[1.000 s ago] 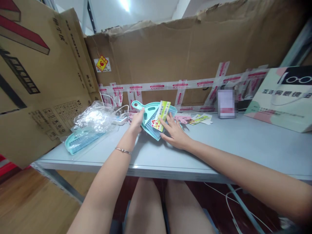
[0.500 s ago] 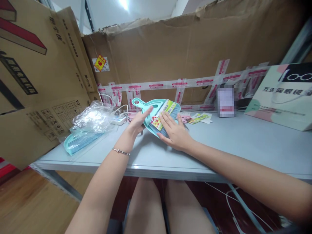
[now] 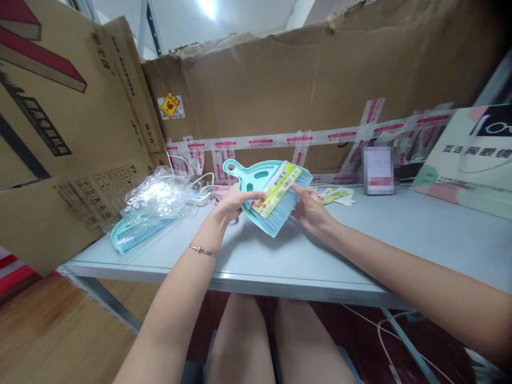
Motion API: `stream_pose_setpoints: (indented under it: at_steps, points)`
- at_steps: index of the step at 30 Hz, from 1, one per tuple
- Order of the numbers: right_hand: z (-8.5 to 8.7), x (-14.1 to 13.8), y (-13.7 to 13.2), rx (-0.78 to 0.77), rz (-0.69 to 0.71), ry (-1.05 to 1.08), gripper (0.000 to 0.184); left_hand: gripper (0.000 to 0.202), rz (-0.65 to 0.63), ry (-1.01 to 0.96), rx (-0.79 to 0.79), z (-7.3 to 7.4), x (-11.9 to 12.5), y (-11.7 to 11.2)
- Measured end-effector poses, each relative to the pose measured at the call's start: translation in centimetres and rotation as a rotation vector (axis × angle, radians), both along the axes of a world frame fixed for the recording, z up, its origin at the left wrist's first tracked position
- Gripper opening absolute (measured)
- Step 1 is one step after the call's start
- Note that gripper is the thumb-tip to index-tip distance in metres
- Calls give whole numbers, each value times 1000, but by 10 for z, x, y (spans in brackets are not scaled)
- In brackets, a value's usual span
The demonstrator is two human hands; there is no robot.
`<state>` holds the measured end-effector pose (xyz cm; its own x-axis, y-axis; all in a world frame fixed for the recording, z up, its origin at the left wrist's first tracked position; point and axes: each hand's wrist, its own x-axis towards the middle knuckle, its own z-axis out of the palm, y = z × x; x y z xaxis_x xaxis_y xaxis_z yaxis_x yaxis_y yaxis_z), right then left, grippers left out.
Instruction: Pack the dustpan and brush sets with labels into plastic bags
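The dustpan (image 3: 251, 176) slanted, handle (image 3: 231, 167) leftmost and away.
The left hand (image 3: 231, 202) clasped its handle side; the right (image 3: 314, 210) held its wide end.

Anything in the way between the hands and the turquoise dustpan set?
Nothing visible blocks access: the left hand holds the dustpan set; the right hand is at its bristled edge. A printed card covers some bristles.

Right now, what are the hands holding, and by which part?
A turquoise plastic dustpan-and-brush set: left hand grips its side near the looped handle; right hand holds its wide bristled end.
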<state>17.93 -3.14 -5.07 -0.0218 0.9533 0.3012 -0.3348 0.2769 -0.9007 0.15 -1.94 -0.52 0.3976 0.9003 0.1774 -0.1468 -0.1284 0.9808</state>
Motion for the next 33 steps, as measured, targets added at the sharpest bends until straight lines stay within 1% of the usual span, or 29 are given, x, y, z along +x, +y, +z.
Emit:
stream_pose_setpoints:
  at_steps: [2, 3, 4, 5, 6, 8, 9, 10, 11, 12, 13, 14, 15, 16, 17, 18, 20, 21, 22, 23, 24, 26, 28, 31, 33]
  points:
    - [0, -1, -1, -125, 88, 101, 39, 47, -15, 91, 33, 1, 3, -4]
    - [0, -2, -2, -155, 104, 122, 35, 48, 10, 156, 67, 3, 3, -5]
    - [0, -2, -3, -169, 109, 135, 32, 51, 80, 234, 115, 5, -1, -5]
    - [0, -3, -5, -180, 103, 142, 30, 54, 207, 323, 185, 8, -7, -4]
    - [1, -3, -6, -193, 94, 146, 28, 56, 388, 421, 273, 11, -16, -1]
    - [1, -3, -7, -222, 77, 150, 24, 56, 832, 631, 455, 17, -43, 5]
    - [1, -3, -7, -237, 71, 152, 23, 52, 1025, 743, 520, 18, -59, 10]
    - [2, -3, -8, -250, 67, 154, 22, 46, 1159, 863, 531, 17, -75, 14]
    - [1, -3, -8, -259, 64, 156, 21, 42, 1236, 976, 477, 15, -91, 19]
    - [1, -3, -7, -264, 63, 156, 20, 41, 1239, 1082, 370, 12, -105, 23]
    - [1, -3, -7, -269, 63, 157, 20, 42, 1213, 1158, 225, 8, -117, 27]
    - [0, -3, -7, -273, 63, 159, 19, 43, 1181, 1200, 97, 4, -125, 30]
    - [0, -3, -7, -276, 62, 161, 19, 46, 1159, 1210, 20, 0, -130, 33]
    - [0, -3, -6, -276, 61, 162, 19, 49, 1162, 1196, -3, -2, -132, 34]
    - [-1, -3, -6, -275, 59, 164, 20, 52, 1184, 1172, 19, -3, -131, 34]
    - [-1, -3, -6, -273, 59, 166, 20, 55, 1223, 1140, 85, -3, -127, 32]
    - [0, -3, -6, -268, 65, 170, 22, 54, 1300, 1069, 279, 1, -112, 26]
    - [1, -3, -7, -264, 71, 172, 23, 51, 1311, 1044, 394, 4, -102, 23]
    - [2, -3, -7, -259, 77, 174, 24, 49, 1292, 1030, 522, 6, -90, 19]
    - [3, -2, -8, -251, 85, 178, 25, 47, 1242, 1026, 651, 8, -78, 15]
    - [4, -2, -9, -243, 95, 183, 26, 46, 1158, 1037, 762, 8, -66, 13]
    - [5, 0, -9, -233, 100, 196, 27, 46, 987, 1055, 896, 7, -46, 9]
    - [5, 2, -8, -240, 87, 196, 27, 48, 904, 1037, 927, 3, -34, 9]
    - [1, 4, -3, -273, 60, 177, 25, 52, 897, 989, 884, -2, -31, 12]
    - [-3, 5, 1, -290, 57, 173, 25, 55, 863, 961, 887, -4, -33, 14]
